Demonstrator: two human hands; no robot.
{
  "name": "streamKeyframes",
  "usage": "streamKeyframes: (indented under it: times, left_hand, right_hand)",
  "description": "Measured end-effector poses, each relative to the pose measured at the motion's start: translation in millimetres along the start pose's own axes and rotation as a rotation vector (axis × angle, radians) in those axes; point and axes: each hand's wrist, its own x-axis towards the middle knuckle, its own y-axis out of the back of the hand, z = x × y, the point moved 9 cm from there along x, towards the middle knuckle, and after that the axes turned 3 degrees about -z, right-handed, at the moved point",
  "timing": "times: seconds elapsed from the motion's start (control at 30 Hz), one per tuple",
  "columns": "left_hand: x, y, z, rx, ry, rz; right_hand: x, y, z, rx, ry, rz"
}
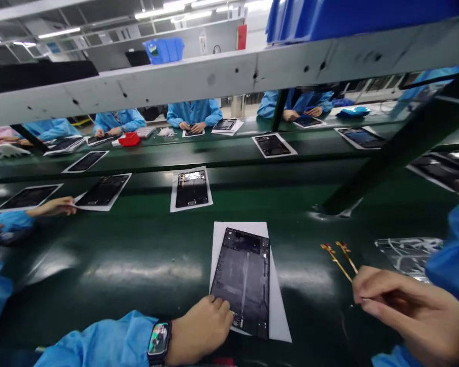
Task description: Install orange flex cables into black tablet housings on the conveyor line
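Observation:
A dark tablet back housing lies at a slant on a white paper sheet in front of me. My left hand, with a watch on its wrist, has its fingers curled over the housing's lower left edge. To the right, my right hand is closed, thumb and index finger pinched together above the bench. Two thin gold flex cables reach up to its fingertips. Their near ends are hidden behind the fingers, so whether they are gripped or lie beneath cannot be told.
Clear plastic film lies right of the cables. A dark green post slants up from the green bench. Another tablet housing sits farther off on paper. At left, a co-worker's hand touches a paper sheet. A shelf beam crosses overhead.

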Motion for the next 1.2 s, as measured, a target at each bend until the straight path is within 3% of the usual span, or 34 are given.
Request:
streamKeyframes:
  times: [0.1, 0.27, 0.33, 0.43, 0.6, 0.77, 0.97, 1.2]
  left_hand:
    - [6, 17.3, -16, -0.172, -0.004, 0.081]
    - [50, 74.9, -95, -0.174, 0.178, 0.426]
    - [77, 78.3, -120, -0.12, 0.232, 0.44]
    - [111, 72.2, -142, -0.103, 0.235, 0.405]
    - [128, 64.0, -148, -0.114, 0.163, 0.345]
    - [123, 64.3, -150, -0.12, 0.141, 0.331]
    - [113, 66.3, -168, -0.155, 0.206, 0.387]
    - [108, 54.8, -169, -0.217, 0.201, 0.426]
  right_hand:
    - [1, -24, -22, 0.029, 0.022, -0.114]
    - [13, -70, -55, -0.001, 0.073, -0.212]
    - [16, -83, -59, -0.01, 0.057, -0.236]
    - [11, -91, -59, -0.039, 0.018, -0.277]
    - [-5, -85, -53, -0.122, -0.006, -0.294]
    - [-14, -81, -50, -0.149, 0.017, -0.241]
    - [-17, -87, -55, -0.134, 0.047, -0.299]
    - [-4, -120, -71, -0.117, 0.03, -0.484]
